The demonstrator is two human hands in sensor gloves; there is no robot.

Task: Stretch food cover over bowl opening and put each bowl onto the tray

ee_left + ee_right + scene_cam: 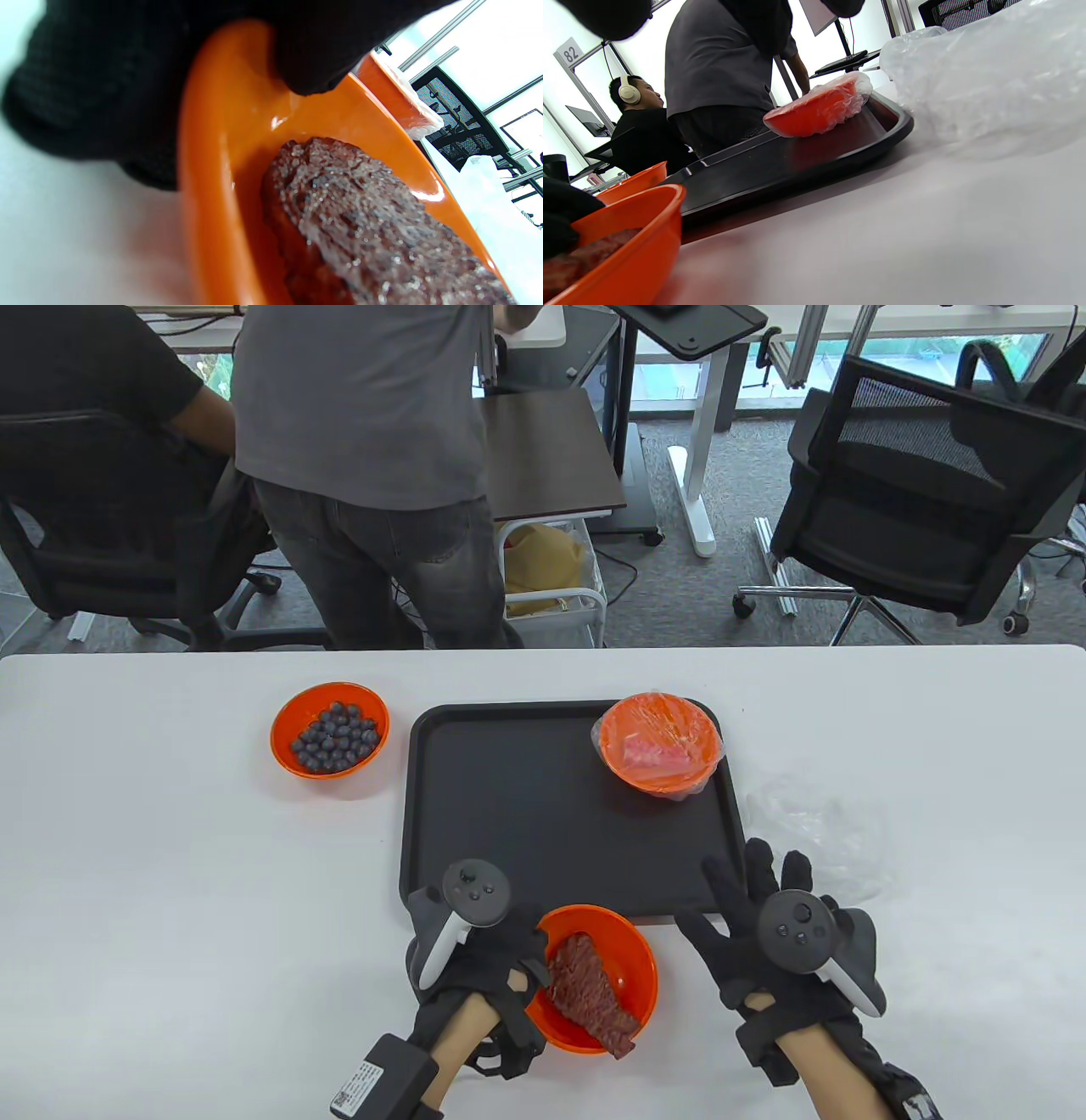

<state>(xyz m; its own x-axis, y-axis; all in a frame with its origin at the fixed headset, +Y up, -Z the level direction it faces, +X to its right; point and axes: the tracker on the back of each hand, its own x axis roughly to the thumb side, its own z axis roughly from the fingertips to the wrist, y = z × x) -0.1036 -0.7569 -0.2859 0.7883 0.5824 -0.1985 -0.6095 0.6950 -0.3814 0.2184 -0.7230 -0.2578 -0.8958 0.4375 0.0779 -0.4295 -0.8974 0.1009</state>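
An uncovered orange bowl (632, 963) with a slab of meat (590, 993) sits on the white table just in front of the black tray (526, 814). My left hand (501, 942) grips its left rim, thumb (305, 63) inside the bowl (212, 148) next to the meat (360, 212). My right hand (755, 916) hovers to the bowl's right with fingers spread, holding nothing. A covered orange bowl (660, 745) stands in the tray's far right corner (818, 110). An uncovered bowl of blueberries (330, 729) stands left of the tray. Clear plastic covers (819, 831) lie right of the tray (988, 80).
Beyond the table's far edge a person in a grey shirt (365, 475) stands with their back turned, and another person (102, 458) sits at the left. An office chair (925, 492) and a small cart (551, 560) stand behind.
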